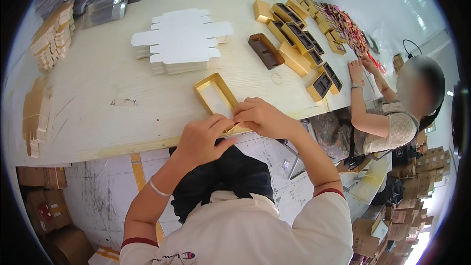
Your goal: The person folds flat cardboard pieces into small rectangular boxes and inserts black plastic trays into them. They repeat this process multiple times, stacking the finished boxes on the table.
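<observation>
A gold cardboard box [215, 90] with a pale inside lies at the table's near edge, its far walls standing up. Both hands are at its near end. My left hand [202, 139] pinches the near left part of the box, thumb pointing right. My right hand [262, 118] has its fingertips closed on the near right corner, close to the left fingertips. A gold flap shows between the hands; the fingers partly hide that end. Beyond the box rests a stack of flat white die-cut box blanks [182, 39].
Gold boxes with dark inserts [297, 34] and a brown tray [265, 51] lie right of the stack. Folded gold blanks [37, 113] stand at the left, plastic bags [105, 10] behind. A co-worker [378, 113] sits at the right beside red ribbons [351, 27].
</observation>
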Demonstrator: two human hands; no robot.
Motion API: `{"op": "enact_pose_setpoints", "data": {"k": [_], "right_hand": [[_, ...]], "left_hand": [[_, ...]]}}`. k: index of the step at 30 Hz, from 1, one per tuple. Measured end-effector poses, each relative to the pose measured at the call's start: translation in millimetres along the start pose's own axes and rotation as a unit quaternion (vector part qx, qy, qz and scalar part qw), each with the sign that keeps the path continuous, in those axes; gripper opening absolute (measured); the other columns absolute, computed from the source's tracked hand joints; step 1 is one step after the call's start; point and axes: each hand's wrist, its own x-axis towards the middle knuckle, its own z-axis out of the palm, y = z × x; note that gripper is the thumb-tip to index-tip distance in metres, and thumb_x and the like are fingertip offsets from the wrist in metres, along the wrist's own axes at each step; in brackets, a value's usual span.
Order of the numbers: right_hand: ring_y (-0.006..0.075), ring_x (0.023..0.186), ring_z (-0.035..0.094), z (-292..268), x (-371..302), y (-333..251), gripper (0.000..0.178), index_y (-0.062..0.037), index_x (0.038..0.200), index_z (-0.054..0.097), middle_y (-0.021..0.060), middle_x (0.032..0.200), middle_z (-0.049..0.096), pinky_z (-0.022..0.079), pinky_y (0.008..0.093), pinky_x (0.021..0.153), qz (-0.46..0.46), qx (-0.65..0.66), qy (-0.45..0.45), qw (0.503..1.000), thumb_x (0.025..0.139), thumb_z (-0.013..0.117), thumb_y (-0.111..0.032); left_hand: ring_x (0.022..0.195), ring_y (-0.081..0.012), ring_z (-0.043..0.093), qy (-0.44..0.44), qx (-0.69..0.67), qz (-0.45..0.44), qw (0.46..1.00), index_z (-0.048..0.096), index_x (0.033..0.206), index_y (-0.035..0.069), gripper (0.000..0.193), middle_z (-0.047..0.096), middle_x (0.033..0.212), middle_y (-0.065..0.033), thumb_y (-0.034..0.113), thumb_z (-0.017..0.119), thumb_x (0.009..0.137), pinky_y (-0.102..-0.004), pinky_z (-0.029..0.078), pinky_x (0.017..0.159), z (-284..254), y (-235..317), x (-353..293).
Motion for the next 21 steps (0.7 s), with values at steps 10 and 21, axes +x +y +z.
{"op": "enact_pose_setpoints", "data": {"k": [10,21], "right_hand": [[0.028,0.101,0.058,-64.2,-6.7,72.0,0.018,-0.0015,0.096,0.065,0.0121,0.109,0.061,0.045,0.0392,0.085,0.109,-0.092,0.201,0.969,0.079,0.065,-0.007],[0.0135,0.084,0.05,-66.8,-22.6,103.9,0.011,-0.005,0.088,0.059,-0.0013,0.089,0.056,0.037,0.0276,0.081,0.12,0.203,0.262,0.936,0.089,0.061,-0.016]], "left_hand": [[0.095,-0.0279,0.052,-0.073,0.167,0.09,0.979,0.064,0.106,0.01,0.048,0.058,0.118,-0.0072,0.035,0.079,0.067,-0.0384,0.041,0.085,-16.9,12.7,39.3],[0.114,-0.0337,0.046,0.116,0.133,-0.017,0.984,0.053,0.125,0.008,0.061,0.046,0.133,-0.0159,0.035,0.074,0.075,-0.0445,0.035,0.098,44.2,23.2,64.2]]}}
